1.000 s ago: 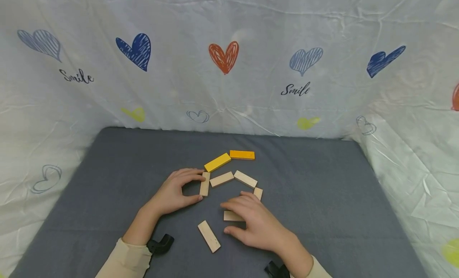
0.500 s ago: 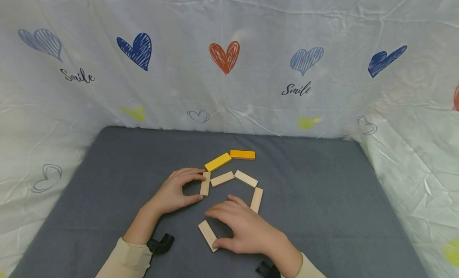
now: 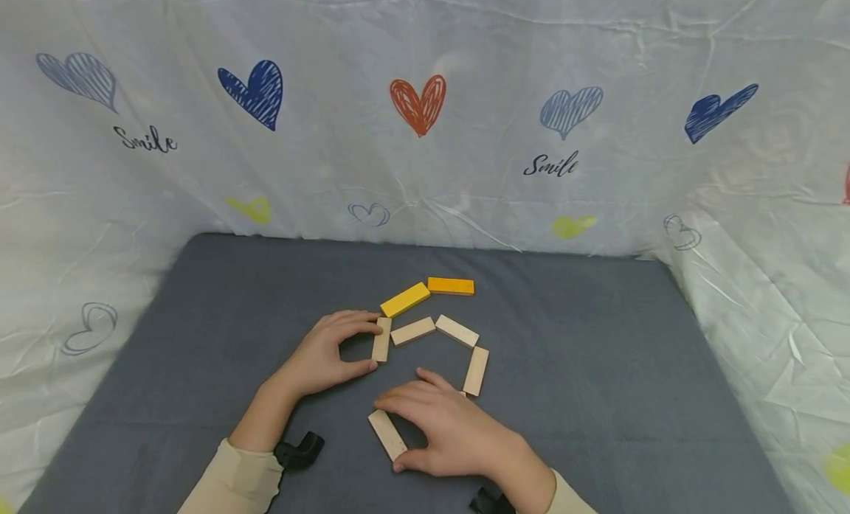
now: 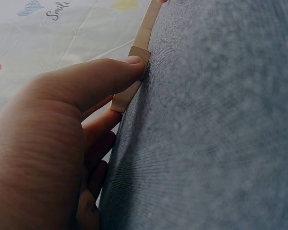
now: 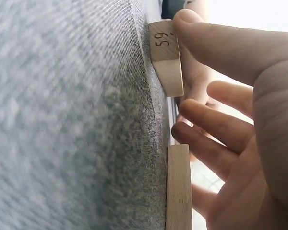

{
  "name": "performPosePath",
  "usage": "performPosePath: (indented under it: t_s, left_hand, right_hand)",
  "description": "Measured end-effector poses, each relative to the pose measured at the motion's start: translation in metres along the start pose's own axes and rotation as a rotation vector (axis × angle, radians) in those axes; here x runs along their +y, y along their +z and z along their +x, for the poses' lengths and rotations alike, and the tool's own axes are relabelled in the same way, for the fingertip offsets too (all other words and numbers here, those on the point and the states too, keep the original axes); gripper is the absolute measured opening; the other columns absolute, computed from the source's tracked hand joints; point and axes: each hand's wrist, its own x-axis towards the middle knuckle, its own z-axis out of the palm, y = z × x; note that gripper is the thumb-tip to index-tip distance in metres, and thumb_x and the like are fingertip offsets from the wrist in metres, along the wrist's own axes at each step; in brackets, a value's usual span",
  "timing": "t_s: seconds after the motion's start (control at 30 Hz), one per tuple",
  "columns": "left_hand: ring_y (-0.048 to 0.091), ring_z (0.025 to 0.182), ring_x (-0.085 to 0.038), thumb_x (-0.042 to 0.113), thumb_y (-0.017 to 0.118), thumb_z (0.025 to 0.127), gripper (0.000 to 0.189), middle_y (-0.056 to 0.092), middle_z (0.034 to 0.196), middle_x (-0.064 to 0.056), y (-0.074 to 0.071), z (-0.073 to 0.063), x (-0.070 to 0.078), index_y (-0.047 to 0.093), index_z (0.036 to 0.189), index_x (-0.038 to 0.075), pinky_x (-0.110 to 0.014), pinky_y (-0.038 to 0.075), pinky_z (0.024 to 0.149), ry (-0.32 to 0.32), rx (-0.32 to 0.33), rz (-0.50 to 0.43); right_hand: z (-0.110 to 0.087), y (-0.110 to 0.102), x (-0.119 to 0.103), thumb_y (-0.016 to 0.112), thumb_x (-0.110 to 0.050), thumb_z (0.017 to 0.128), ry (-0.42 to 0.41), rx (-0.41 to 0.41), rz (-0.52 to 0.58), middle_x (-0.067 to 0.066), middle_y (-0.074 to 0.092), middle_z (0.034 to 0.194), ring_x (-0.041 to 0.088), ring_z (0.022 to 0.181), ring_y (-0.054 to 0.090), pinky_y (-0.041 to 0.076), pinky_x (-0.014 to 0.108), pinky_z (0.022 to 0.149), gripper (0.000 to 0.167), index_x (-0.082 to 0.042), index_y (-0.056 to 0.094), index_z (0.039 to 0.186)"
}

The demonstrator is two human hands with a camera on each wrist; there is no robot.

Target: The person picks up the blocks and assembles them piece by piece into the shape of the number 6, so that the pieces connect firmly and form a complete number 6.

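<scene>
My left hand (image 3: 328, 355) pinches a plain wooden block (image 3: 381, 340), thumb at its near end and fingertips at its far end. In the left wrist view the thumb presses on this block's end (image 4: 141, 53). My right hand (image 3: 445, 429) spans a second plain block (image 3: 387, 435) lying aslant at the front. The right wrist view shows the thumb on that block's end, marked 59 (image 5: 163, 43), and fingers near the other end. Another wooden block (image 5: 179, 191) lies under the right palm, mostly hidden in the head view.
Three plain blocks curve rightward from the left hand: one sloping up (image 3: 413, 331), one sloping down (image 3: 457, 330) and one nearly lengthwise (image 3: 475, 372). Behind them lie a yellow block (image 3: 405, 299) and an orange block (image 3: 451, 286). A white heart-print cloth (image 3: 465, 204) rises behind the grey tabletop (image 3: 578, 396).
My right hand has moved left and slightly nearer, off the block now under its palm, and its thumb and fingers have come to the slanted front block. The left hand stays put.
</scene>
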Motion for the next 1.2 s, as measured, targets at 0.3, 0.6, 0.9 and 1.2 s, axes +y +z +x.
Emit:
performPosePath:
  t_s: [0.3,0.6,0.9,1.2]
  left_hand:
    - [0.048,0.151,-0.029,0.034,0.094,0.089,0.055,0.059,0.158,0.004,-0.0004,0.0004,0.0006,0.074,0.140,0.028,-0.065,0.031,0.124,0.007,0.000,-0.007]
    - [0.048,0.152,-0.029,0.034,0.094,0.089,0.056,0.060,0.158,0.004,-0.0006,0.0006,-0.0004,0.074,0.140,0.028,-0.066,0.030,0.124,0.006,0.001,-0.010]
    - [0.047,0.153,-0.029,0.035,0.094,0.088,0.056,0.060,0.158,0.005,-0.0012,-0.0005,-0.0005,0.074,0.140,0.028,-0.066,0.029,0.125,-0.003,0.001,-0.005]
    - [0.048,0.151,-0.029,0.034,0.094,0.088,0.056,0.060,0.158,0.004,-0.0002,0.0003,-0.0005,0.074,0.140,0.028,-0.065,0.031,0.124,0.009,0.002,-0.005]
  right_hand:
    - [0.0001,0.0011,0.0001,0.092,-0.046,0.090,-0.009,-0.012,0.005,-0.014,0.060,0.153,0.003,0.142,0.054,0.030,0.060,0.129,0.079,-0.022,0.058,0.157]
    - [0.0006,0.0032,-0.0001,0.093,-0.046,0.089,-0.018,-0.001,-0.001,-0.013,0.062,0.150,0.003,0.141,0.055,0.030,0.057,0.130,0.079,-0.021,0.059,0.156]
    - [0.0023,0.0043,0.0016,0.092,-0.048,0.089,-0.017,-0.016,-0.004,-0.014,0.062,0.150,0.002,0.140,0.055,0.030,0.057,0.130,0.079,-0.022,0.059,0.157]
    - [0.0022,0.0025,0.0023,0.091,-0.047,0.090,-0.010,-0.023,0.002,-0.014,0.063,0.150,0.004,0.140,0.056,0.031,0.056,0.130,0.078,-0.021,0.060,0.156]
